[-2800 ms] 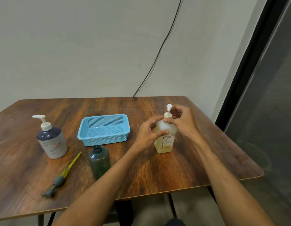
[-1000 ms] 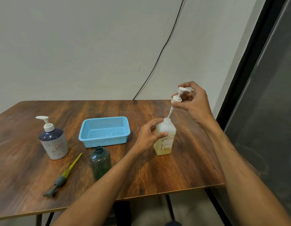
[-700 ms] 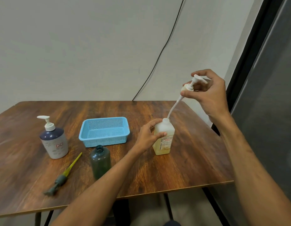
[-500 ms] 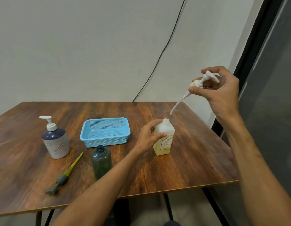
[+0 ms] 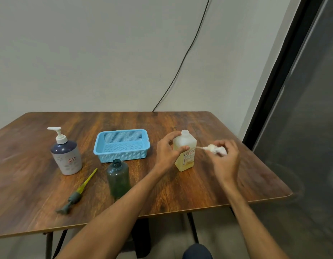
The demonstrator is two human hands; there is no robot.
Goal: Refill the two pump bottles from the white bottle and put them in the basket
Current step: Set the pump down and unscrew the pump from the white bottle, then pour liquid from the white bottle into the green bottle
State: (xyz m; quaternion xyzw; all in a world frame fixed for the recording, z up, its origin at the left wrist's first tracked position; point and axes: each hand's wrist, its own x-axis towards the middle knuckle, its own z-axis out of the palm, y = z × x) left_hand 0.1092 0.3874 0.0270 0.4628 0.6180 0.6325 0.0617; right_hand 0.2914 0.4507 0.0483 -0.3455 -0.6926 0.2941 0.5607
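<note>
The white bottle (image 5: 186, 156) stands upright on the right half of the bench (image 5: 199, 187), its neck open and yellowish liquid filling the lower part. The left hand (image 5: 166, 150) grips it from the left side, fingers (image 5: 171, 136) curled round the shoulder and the thumb across the front above the label.

Just to the right of the bottle, the right hand (image 5: 226, 159) holds the white pump (image 5: 214, 149) low over the bench, fingers clenched round its head (this hand is blurred, so the exact hold is unclear). The pump's thin tube points left toward the bottle's shoulder; whether its tip touches the bottle cannot be told.

The blue basket (image 5: 121, 159) sits left of the white bottle, apart from it, with nothing visible inside. In front of the basket stands the green bottle (image 5: 118, 177), upright and uncapped. Its loose pump (image 5: 78, 191), grey head and yellow tube, lies flat on the bench to the left of it. Further left stands the grey bottle (image 5: 66, 156), dark at the shoulder, with a white pump fitted. A black cable (image 5: 190, 45) runs down the wall behind the bench.
</note>
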